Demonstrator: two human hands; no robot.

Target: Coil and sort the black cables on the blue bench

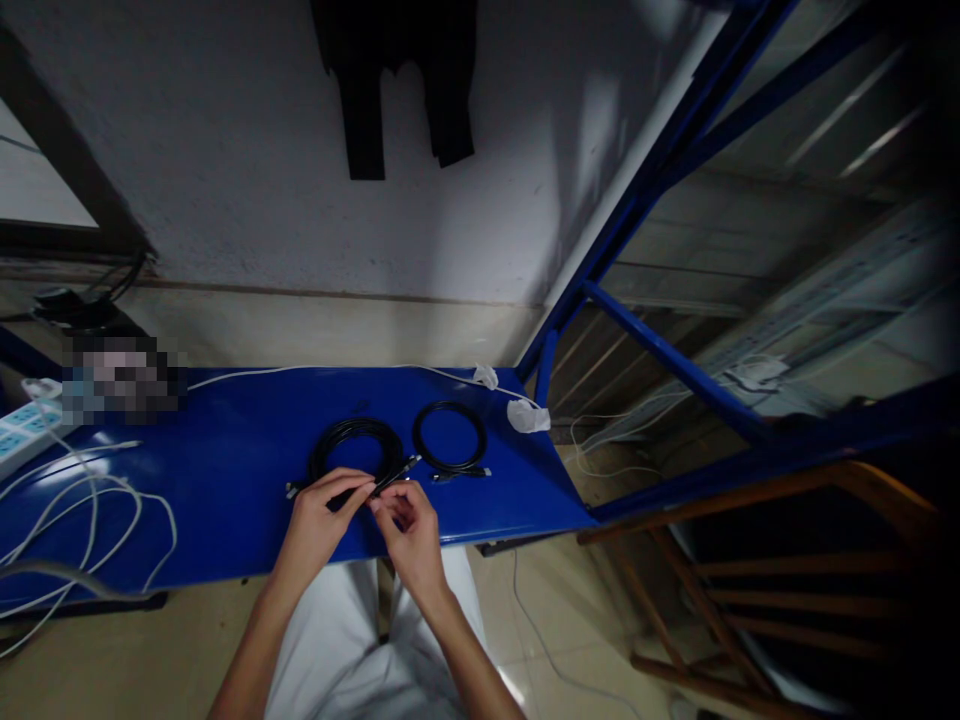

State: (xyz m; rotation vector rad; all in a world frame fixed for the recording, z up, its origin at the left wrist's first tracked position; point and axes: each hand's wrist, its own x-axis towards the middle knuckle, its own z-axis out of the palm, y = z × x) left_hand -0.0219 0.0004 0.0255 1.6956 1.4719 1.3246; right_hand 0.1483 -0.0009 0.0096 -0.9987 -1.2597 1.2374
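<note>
A coiled black cable (358, 428) lies on the blue table in front of me, with a connector end (409, 465) pointing to the right. My left hand (324, 512) is closed at the near side of this coil, thumb and forefinger pinched on the cable. Right beside it, my right hand (411, 525) has its thumb and fingers pinched at the same stretch. What lies between the fingertips is small and partly hidden. To the right rests a second, smaller black cable coil (484, 430), apart from both hands, its plug ends at the near side.
On the blue table (225, 450), tangled white cables (94, 500) and a power strip (30, 430) occupy the left. Crumpled white pieces (529, 416) and a thin white wire (315, 368) are along the back. A blue metal frame (667, 365) and wooden chair (795, 570) stand right.
</note>
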